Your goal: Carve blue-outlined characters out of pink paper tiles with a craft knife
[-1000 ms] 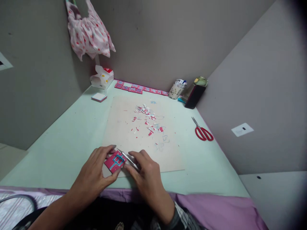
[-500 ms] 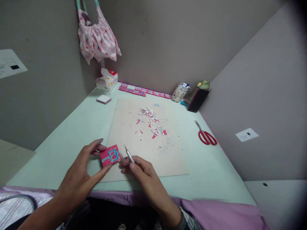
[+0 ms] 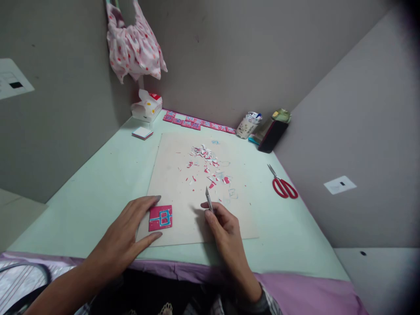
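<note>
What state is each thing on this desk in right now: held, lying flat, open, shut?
Left hand: flat on the board, fingers framing the pink card.
Pink card: lying flat on the board.
Right hand: gripping the craft knife.
Craft knife: held, tip pointing away.
Board: flat on the desk.
Paper scraps: scattered loose.
Red scissors: lying shut.
White box: lid open.
</note>
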### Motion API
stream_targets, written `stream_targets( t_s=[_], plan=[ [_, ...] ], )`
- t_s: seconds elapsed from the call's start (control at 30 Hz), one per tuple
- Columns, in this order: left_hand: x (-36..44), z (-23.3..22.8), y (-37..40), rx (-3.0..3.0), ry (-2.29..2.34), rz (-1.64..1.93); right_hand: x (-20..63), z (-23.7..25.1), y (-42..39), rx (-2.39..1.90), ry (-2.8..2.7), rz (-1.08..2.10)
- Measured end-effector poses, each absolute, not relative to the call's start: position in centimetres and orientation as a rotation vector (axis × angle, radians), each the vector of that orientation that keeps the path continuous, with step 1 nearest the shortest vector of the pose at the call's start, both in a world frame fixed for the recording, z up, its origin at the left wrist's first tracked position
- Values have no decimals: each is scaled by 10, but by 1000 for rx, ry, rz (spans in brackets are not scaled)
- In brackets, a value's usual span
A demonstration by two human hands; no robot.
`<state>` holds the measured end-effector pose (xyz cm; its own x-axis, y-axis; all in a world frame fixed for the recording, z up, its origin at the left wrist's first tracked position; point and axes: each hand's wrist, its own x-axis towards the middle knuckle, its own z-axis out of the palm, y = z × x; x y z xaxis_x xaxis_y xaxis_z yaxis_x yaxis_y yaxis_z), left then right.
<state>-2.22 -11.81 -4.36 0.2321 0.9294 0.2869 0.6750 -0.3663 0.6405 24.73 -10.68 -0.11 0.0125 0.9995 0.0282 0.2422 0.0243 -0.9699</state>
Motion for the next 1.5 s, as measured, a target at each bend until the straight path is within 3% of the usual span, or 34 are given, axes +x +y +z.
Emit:
stream_targets(
  t_s=[0.43,0.73,1.5],
  plan=[
    [-17,-43,-115,2222,1530,945,248,1,-133,-1310,-1769,933],
    [-8,-54,-120,2269,1583,879,233,2,-149,-1298,-2050,681],
    [-8,-48,-118,2311,1553,929,220,11,-142,-1407,-2368,410]
  ],
)
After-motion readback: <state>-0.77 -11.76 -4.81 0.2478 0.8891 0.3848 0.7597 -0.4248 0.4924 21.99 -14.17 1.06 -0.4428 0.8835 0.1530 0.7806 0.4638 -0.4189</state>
